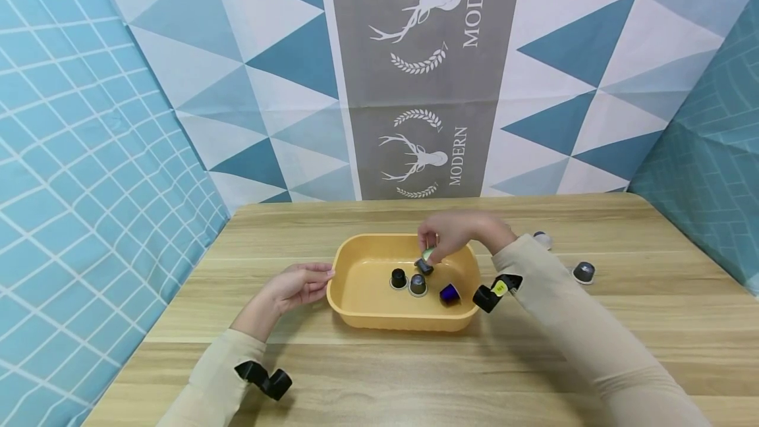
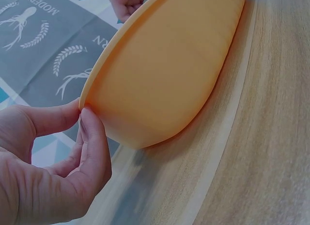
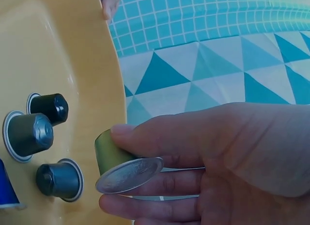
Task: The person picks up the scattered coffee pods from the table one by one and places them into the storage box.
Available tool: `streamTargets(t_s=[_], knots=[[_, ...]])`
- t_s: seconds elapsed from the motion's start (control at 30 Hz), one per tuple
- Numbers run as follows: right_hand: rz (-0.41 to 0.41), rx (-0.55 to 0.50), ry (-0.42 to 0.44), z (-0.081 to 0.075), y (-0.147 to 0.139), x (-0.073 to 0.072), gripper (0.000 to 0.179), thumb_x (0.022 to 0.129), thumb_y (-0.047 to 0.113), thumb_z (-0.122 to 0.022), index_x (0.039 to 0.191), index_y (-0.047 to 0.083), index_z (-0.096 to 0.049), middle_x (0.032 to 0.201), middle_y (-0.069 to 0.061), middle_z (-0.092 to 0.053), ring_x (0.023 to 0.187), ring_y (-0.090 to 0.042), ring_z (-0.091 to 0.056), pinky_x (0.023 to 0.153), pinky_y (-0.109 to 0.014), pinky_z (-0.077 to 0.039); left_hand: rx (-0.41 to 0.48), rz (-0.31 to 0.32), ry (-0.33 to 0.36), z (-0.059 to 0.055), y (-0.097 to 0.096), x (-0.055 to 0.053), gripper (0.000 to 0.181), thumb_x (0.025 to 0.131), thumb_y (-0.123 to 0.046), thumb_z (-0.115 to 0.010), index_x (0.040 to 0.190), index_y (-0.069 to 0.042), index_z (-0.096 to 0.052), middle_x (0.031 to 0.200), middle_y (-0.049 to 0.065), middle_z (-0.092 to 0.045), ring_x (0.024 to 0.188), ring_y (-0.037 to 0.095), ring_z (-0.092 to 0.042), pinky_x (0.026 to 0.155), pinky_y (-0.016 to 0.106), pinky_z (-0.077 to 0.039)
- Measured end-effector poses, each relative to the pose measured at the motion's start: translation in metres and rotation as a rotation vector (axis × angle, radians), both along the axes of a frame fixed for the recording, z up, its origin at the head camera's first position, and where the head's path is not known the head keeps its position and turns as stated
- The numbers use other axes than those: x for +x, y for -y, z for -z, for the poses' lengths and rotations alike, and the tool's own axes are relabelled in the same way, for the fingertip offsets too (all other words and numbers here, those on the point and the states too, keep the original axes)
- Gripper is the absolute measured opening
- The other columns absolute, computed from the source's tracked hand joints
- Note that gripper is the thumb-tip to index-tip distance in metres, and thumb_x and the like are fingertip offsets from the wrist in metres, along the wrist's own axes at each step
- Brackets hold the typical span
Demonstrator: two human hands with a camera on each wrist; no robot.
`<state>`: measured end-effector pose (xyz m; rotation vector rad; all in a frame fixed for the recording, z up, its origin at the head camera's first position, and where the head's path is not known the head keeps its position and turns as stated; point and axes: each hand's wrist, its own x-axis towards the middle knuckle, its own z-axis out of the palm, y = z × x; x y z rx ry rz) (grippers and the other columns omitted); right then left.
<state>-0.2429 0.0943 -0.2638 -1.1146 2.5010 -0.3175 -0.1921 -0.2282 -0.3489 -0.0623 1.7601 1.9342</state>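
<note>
My left hand point(image 1: 305, 284) pinches the left rim of a yellow-orange plastic tray point(image 1: 391, 323) between thumb and fingers; the left wrist view shows that grip close up. Over the far right part of the tray, my right hand point(image 1: 453, 232) holds a green coffee capsule point(image 3: 110, 152), its silver foil lid tilted downward in the right wrist view. Inside the tray stand a black capsule point(image 1: 398, 278) and a grey capsule point(image 1: 418, 284). A dark teal-grey capsule point(image 3: 57, 180) lies on its side below the held one. Nearer the right end sits a dark blue capsule point(image 1: 449, 294), tipped over.
On the wooden table point(image 1: 385, 381), right of the tray, are a dark grey capsule point(image 1: 584, 273) and a pale capsule point(image 1: 542, 240), the latter partly behind my right sleeve. Patterned cloth point(image 1: 284, 84) hangs behind the table and on both sides.
</note>
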Motion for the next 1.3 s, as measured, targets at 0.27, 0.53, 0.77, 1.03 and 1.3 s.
streamTargets(t_s=[0.27, 0.53, 0.77, 1.03, 1.3], knots=[[-0.010, 0.026, 0.026, 0.004, 0.011, -0.004, 0.019, 0.079, 0.017, -0.074, 0.093, 0.008, -0.064, 0.081, 0.000, -0.063, 0.071, -0.006, -0.052, 0.065, -0.018, -0.044, 0.010, 0.004, 0.003, 0.001, 0.000, 0.000, 0.030, 0.097, -0.005, -0.052, 0.123, 0.006, -0.046, 0.085, -0.006, -0.069, 0.077, 0.001, -0.066, 0.071, 0.014, -0.056], [-0.049, 0.042, 0.030, 0.008, 0.025, -0.005, 0.019, 0.080, 0.016, -0.072, 0.095, 0.006, -0.064, 0.082, -0.002, -0.066, 0.071, -0.004, -0.053, 0.065, -0.015, -0.043, 0.009, 0.000, 0.007, 0.001, 0.000, 0.000, 0.028, 0.097, -0.005, -0.053, 0.122, 0.005, -0.047, 0.084, -0.007, -0.069, 0.076, 0.001, -0.066, 0.071, 0.014, -0.056], [-0.002, 0.063, 0.118, 0.015, 0.040, -0.007, 0.018, 0.083, 0.012, -0.071, 0.098, 0.005, -0.063, 0.075, -0.003, -0.069, 0.068, -0.019, -0.068, 0.058, -0.014, -0.042, 0.008, -0.008, 0.012, 0.001, 0.000, 0.001, 0.024, 0.096, -0.005, -0.053, 0.119, 0.003, -0.049, 0.085, -0.006, -0.069, 0.076, 0.001, -0.066, 0.071, 0.014, -0.056], [0.044, 0.139, 0.139, 0.016, 0.050, -0.010, 0.019, 0.082, 0.011, -0.072, 0.098, 0.005, -0.064, 0.081, -0.007, -0.070, 0.079, -0.028, -0.071, 0.062, -0.021, -0.053, 0.004, -0.005, 0.012, 0.002, 0.001, -0.001, 0.024, 0.097, -0.005, -0.051, 0.120, 0.004, -0.048, 0.085, -0.006, -0.069, 0.077, 0.001, -0.066, 0.072, 0.014, -0.056], [0.065, 0.220, 0.117, 0.016, 0.054, -0.009, 0.016, 0.082, 0.012, -0.072, 0.095, 0.007, -0.064, 0.085, -0.014, -0.074, 0.079, -0.027, -0.072, 0.066, -0.027, -0.057, -0.001, -0.008, 0.013, 0.002, 0.001, -0.002, 0.026, 0.097, -0.005, -0.051, 0.121, 0.004, -0.047, 0.085, -0.006, -0.069, 0.078, 0.002, -0.067, 0.072, 0.015, -0.056]])
